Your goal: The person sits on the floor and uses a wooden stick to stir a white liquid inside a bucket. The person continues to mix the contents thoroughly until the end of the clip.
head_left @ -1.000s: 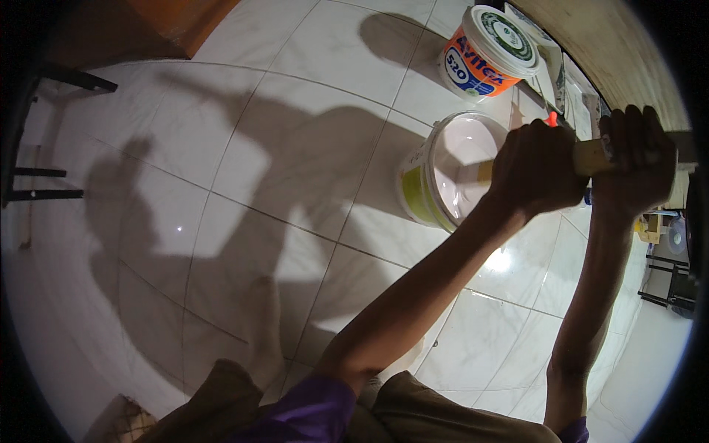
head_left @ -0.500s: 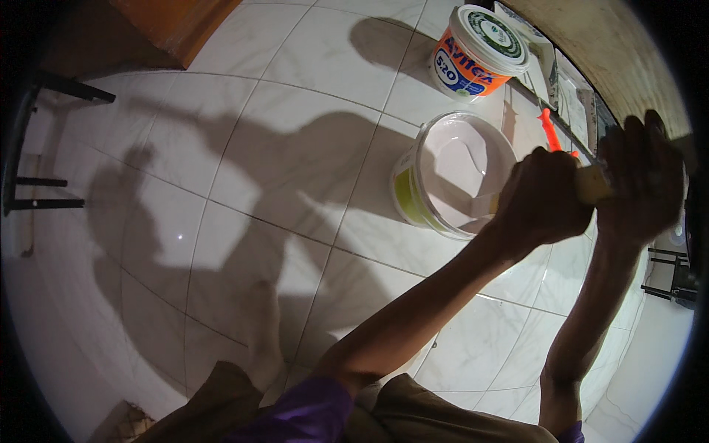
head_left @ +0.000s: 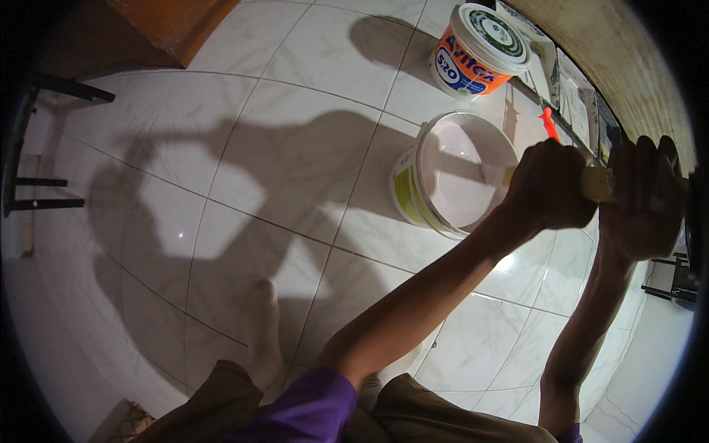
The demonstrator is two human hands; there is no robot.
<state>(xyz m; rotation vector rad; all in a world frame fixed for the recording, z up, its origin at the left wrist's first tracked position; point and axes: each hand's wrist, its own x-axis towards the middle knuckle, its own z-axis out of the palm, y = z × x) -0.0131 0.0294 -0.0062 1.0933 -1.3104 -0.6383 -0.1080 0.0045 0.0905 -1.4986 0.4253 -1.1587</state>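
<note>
A pale yellow bar [head_left: 597, 184] runs through my left hand [head_left: 554, 183], whose fingers are wrapped round it. A short end of the bar shows beside the bucket's rim; its kind is unclear. My right hand [head_left: 642, 198] is at the bar's other end, fingers stretched up and palm turned away; whether it touches the bar cannot be told. Below and left of my left hand stands an open white bucket [head_left: 408, 193] with a green patch. Smooth, pale paint-like material [head_left: 461, 159] lies inside it. A dark shape [head_left: 695, 221] borders my right hand.
A lidded orange, white and blue tub [head_left: 473, 66] stands behind the bucket. Near it lies an orange-red handle [head_left: 549, 124], beside framed pieces [head_left: 576, 96] along a beige surface [head_left: 628, 66]. Brown furniture [head_left: 177, 33] and black legs [head_left: 74, 87] are at left, on tiles [head_left: 295, 177].
My left hand has shifted slightly right, drawing the bar's pale end back from over the bucket. My right hand has moved a little lower in the picture.
</note>
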